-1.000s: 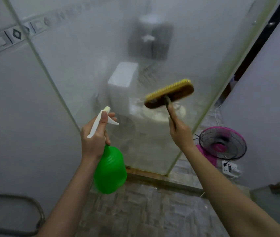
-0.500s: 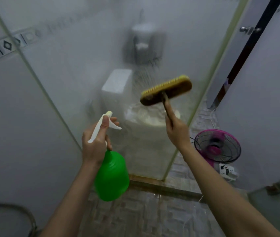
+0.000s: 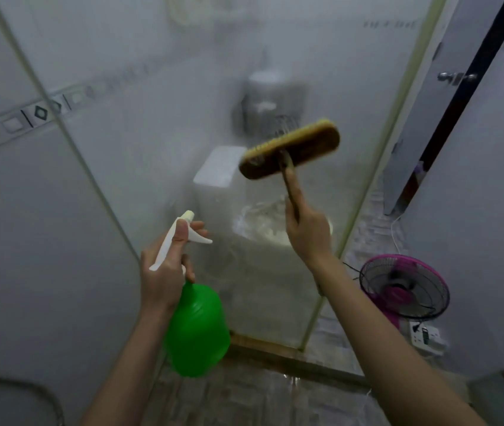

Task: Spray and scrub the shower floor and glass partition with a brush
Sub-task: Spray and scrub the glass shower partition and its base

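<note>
The glass partition (image 3: 158, 124) stands straight ahead, hazy and streaked, with a pale frame at its right edge. My right hand (image 3: 306, 232) grips the thin handle of a brown scrub brush (image 3: 290, 150) with yellow bristles; the brush head is raised against the glass. My left hand (image 3: 167, 272) holds the white trigger head of a green spray bottle (image 3: 197, 330), with the nozzle pointing at the glass. The shower floor (image 3: 244, 398) of wet mottled tiles lies below my arms.
A toilet (image 3: 220, 173) shows blurred behind the glass. A pink fan (image 3: 404, 290) and a white power strip (image 3: 426, 335) sit on the floor to the right. A door (image 3: 429, 118) stands ajar at right. A hose (image 3: 38, 392) curves at bottom left. White tiled wall at left.
My view has tilted up. The brush has moved up the glass, and its head is blurred with motion. The spray bottle stays in about the same pose.
</note>
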Demonstrator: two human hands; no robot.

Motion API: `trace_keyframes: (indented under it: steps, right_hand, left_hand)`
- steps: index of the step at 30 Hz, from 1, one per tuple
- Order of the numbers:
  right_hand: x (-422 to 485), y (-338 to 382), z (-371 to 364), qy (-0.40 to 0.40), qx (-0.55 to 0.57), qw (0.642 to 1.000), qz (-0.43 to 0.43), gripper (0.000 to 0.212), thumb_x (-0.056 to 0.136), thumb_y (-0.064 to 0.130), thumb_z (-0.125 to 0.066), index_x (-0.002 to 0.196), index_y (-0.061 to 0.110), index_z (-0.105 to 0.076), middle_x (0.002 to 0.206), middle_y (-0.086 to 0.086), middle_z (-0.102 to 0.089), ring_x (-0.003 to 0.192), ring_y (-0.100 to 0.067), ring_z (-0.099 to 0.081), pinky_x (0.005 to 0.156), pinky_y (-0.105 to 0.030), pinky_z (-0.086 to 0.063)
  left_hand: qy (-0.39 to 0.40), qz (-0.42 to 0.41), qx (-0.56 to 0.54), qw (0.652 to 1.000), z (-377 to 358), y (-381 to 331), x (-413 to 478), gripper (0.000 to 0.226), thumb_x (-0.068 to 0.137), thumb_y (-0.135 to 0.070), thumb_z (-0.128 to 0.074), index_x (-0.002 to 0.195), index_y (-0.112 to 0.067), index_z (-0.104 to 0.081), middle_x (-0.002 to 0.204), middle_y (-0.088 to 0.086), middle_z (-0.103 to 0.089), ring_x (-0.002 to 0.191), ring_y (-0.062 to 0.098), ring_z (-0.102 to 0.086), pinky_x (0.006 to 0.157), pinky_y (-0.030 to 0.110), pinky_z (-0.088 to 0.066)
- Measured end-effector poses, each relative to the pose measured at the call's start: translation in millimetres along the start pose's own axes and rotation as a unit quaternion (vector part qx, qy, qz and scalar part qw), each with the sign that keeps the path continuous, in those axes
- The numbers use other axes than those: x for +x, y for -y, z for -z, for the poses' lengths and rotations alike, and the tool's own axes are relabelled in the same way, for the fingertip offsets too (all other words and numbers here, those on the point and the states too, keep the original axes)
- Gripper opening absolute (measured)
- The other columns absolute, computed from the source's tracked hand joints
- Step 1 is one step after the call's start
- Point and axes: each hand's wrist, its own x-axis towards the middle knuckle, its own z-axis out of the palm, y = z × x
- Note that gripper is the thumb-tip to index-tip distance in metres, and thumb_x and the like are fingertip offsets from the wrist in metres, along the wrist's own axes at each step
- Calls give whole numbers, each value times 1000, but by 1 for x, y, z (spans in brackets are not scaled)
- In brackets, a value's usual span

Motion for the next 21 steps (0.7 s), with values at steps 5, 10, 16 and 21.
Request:
trace_keyframes:
  steps: [5, 10, 16, 21]
  right_hand:
    - [49, 42, 0, 17, 21, 999, 41, 56, 102, 22, -39, 153, 28, -17, 72, -9, -64, 42, -15, -45, 42, -34, -44]
    - [-25, 16, -1, 50, -26, 998, -35, 61, 101, 21, -42, 153, 36, -13, 60, 1, -48, 43, -15, -41, 40, -42, -44]
    - [95, 136, -51, 52, -43, 996, 63, 60, 102, 20, -39, 153, 35, -11, 59, -4, -51, 42, -18, -45, 42, -37, -48]
    - [75, 123, -52, 54, -39, 998, 22, 59, 102, 23, -38, 153, 38, -12, 56, -2, -47, 39, -12, -38, 39, -28, -31]
  left_hand:
    - [-47, -14, -9, 999, 8, -1, 1, 32, 99, -50, -50, 98, -29, -75, 95, -6, -79, 37, 14, -44, 39, 20, -40]
    - [-76, -10, -20, 997, 29, 2, 2, 34, 95, -51, -49, 95, -31, -76, 96, -2, -79, 37, 15, -43, 39, 22, -39]
    - [-96, -17, -10, 995, 66, 6, 13, 34, 92, -58, -50, 88, -38, -77, 96, -2, -79, 36, 14, -44, 40, 20, -39]
    - [-129, -19, -6, 991, 98, 5, 27, 33, 96, -50, -48, 94, -34, -76, 79, -10, -77, 37, 10, -45, 45, 18, -42]
